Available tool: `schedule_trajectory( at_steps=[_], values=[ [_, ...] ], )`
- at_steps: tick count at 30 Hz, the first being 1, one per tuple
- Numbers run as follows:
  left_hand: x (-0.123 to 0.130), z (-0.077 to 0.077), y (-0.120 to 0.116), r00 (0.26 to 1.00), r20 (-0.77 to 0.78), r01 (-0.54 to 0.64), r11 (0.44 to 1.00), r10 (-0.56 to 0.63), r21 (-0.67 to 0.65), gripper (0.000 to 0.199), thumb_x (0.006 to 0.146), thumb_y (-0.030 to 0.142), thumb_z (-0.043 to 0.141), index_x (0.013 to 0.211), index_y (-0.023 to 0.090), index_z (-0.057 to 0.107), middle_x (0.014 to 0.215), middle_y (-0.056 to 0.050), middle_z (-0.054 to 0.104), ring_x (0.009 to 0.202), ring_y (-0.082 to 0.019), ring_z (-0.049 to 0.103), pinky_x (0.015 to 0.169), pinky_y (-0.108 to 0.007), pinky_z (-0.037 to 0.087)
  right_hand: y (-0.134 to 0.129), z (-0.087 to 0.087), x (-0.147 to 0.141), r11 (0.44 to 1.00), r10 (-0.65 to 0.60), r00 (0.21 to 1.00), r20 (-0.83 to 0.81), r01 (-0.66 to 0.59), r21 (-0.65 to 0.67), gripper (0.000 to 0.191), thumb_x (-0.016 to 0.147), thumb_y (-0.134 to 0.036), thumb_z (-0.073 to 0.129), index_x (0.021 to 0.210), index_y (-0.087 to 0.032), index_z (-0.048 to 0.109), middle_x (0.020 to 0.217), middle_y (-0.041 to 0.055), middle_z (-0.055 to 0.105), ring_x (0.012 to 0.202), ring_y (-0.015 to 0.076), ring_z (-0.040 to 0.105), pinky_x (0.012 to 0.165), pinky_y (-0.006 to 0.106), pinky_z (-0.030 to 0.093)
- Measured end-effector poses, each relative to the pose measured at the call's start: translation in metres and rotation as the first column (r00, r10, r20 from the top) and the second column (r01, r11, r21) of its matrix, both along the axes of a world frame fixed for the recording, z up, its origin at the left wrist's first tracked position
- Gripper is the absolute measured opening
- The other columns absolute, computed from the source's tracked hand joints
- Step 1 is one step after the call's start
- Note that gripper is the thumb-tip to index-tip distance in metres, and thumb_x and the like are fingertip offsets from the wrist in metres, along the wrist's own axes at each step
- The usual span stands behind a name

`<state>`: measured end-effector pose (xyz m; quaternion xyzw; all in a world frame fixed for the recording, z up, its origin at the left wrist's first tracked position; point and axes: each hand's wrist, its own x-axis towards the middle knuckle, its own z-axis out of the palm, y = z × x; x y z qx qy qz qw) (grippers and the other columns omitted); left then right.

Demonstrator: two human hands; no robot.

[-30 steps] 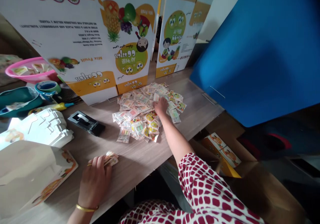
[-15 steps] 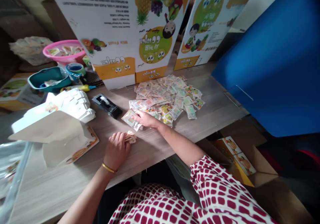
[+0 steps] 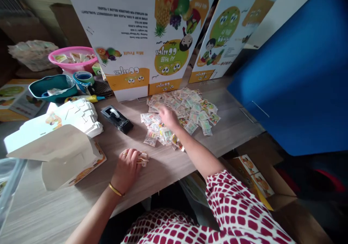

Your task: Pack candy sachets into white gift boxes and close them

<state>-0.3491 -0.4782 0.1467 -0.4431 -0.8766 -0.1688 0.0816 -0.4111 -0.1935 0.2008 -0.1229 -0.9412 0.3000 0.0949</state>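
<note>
A small bundle of sachets (image 3: 144, 158) is held by the left hand (image 3: 127, 167) at the lower centre of the frame, just above the table (image 3: 163, 175) edge. The fingers of that hand are curled closely around the bundle, whose ends are seen sticking out at the fingertips. A ring and a gold bangle (image 3: 116, 190) are worn on this side.

The right hand (image 3: 169, 118) is placed over the near left part of a loose pile of sachets (image 3: 187, 104), which is spread across the centre of the frame. Its fingers are bent and held close together, but the tips are partly hidden, so whether a sachet is gripped cannot be told.

Behind the pile, the upper centre is filled by a large printed carton (image 3: 127, 30), with its fruit picture shown upside down; a second printed carton (image 3: 223, 41) is stood to its right. A black dispenser (image 3: 116, 119) is set left of the pile. Further left, an open white box (image 3: 67, 146) is placed in front of a stack of flat white boxes (image 3: 81, 117). Near the upper left, a teal basket (image 3: 63, 94) and a pink bowl (image 3: 73, 68) filled with sachets are seen beside a roll of tape (image 3: 83, 78). The upper right is taken up by a blue panel (image 3: 299, 70).
</note>
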Motion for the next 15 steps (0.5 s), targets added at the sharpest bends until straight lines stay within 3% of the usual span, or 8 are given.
schedule_trajectory(
  at_steps=[1,3,6,8,10,12,14,15],
  values=[
    [-0.001,-0.002,0.001,1.0,-0.005,-0.013,1.0,0.013,-0.005,0.017,0.092,0.023,0.053,0.108,0.02,0.058,0.105,-0.011,0.065,0.1,-0.031,0.06,0.091,-0.047,0.048,0.019,0.003,-0.014,0.988,-0.148,0.989,-0.012,0.149,0.037,0.04,0.105,-0.031,0.051,0.133,-0.003,0.058,0.137,0.0265,0.062,0.125,0.0288,0.059,0.104,0.042,0.042],
    [-0.001,-0.005,0.003,0.998,-0.042,-0.047,0.999,0.048,0.008,0.019,0.092,0.023,0.052,0.11,0.019,0.057,0.104,-0.011,0.065,0.1,-0.031,0.06,0.088,-0.046,0.048,0.051,0.006,-0.035,0.954,-0.29,0.957,0.019,0.287,0.082,0.045,0.1,-0.033,0.062,0.13,0.0,0.058,0.139,0.0323,0.058,0.134,0.0354,0.051,0.108,0.048,0.038],
    [0.002,-0.008,0.004,0.99,-0.092,-0.096,0.993,0.102,0.068,0.033,0.092,0.025,0.052,0.124,0.016,0.054,0.112,-0.014,0.066,0.103,-0.032,0.06,0.094,-0.047,0.046,0.082,0.008,-0.046,0.948,-0.313,0.942,0.117,0.304,0.088,0.028,0.095,-0.033,0.067,0.11,-0.01,0.071,0.112,0.0235,0.072,0.121,0.0345,0.059,0.103,0.048,0.042],
    [0.004,-0.009,0.004,0.989,-0.084,-0.115,0.99,0.122,0.075,0.032,0.092,0.026,0.053,0.123,0.015,0.055,0.11,-0.015,0.066,0.101,-0.032,0.061,0.094,-0.048,0.046,0.092,0.009,-0.039,0.956,-0.288,0.951,0.113,0.279,0.093,0.025,0.097,-0.035,0.062,0.1,-0.014,0.074,0.099,0.0194,0.074,0.114,0.0322,0.062,0.102,0.048,0.04],
    [0.006,-0.008,0.004,0.989,-0.051,-0.134,0.99,0.136,0.045,0.021,0.092,0.028,0.055,0.109,0.016,0.058,0.1,-0.014,0.066,0.094,-0.032,0.061,0.089,-0.049,0.047,0.091,0.011,-0.022,0.957,-0.276,0.961,0.008,0.275,0.095,0.028,0.099,-0.035,0.055,0.1,-0.015,0.075,0.102,0.02,0.073,0.113,0.0313,0.061,0.105,0.048,0.038],
    [0.008,-0.006,0.004,0.989,-0.04,-0.139,0.99,0.141,0.036,0.014,0.092,0.027,0.055,0.102,0.017,0.058,0.102,-0.015,0.067,0.098,-0.033,0.062,0.09,-0.051,0.048,0.076,0.009,-0.001,0.962,-0.269,0.955,-0.121,0.273,0.017,0.035,0.102,-0.032,0.046,0.114,-0.017,0.074,0.114,0.0195,0.073,0.113,0.0298,0.062,0.104,0.046,0.04],
    [0.01,-0.005,0.005,0.987,-0.083,-0.134,0.988,0.14,0.078,0.013,0.092,0.027,0.055,0.101,0.017,0.058,0.127,-0.021,0.064,0.123,-0.039,0.057,0.103,-0.057,0.044,0.043,0.001,0.022,0.97,-0.235,0.954,-0.188,0.218,-0.107,0.041,0.104,-0.03,0.039,0.132,-0.02,0.069,0.12,0.0147,0.073,0.109,0.0261,0.066,0.1,0.041,0.047],
    [0.011,-0.004,0.005,0.983,-0.115,-0.127,0.986,0.14,0.108,0.013,0.092,0.027,0.055,0.101,0.017,0.058,0.142,-0.024,0.056,0.137,-0.042,0.048,0.11,-0.062,0.038,0.022,-0.005,0.034,0.975,-0.179,0.965,-0.194,0.147,-0.168,0.043,0.105,-0.03,0.039,0.137,-0.021,0.066,0.121,0.0117,0.074,0.107,0.0241,0.068,0.097,0.039,0.05]
  ],
)
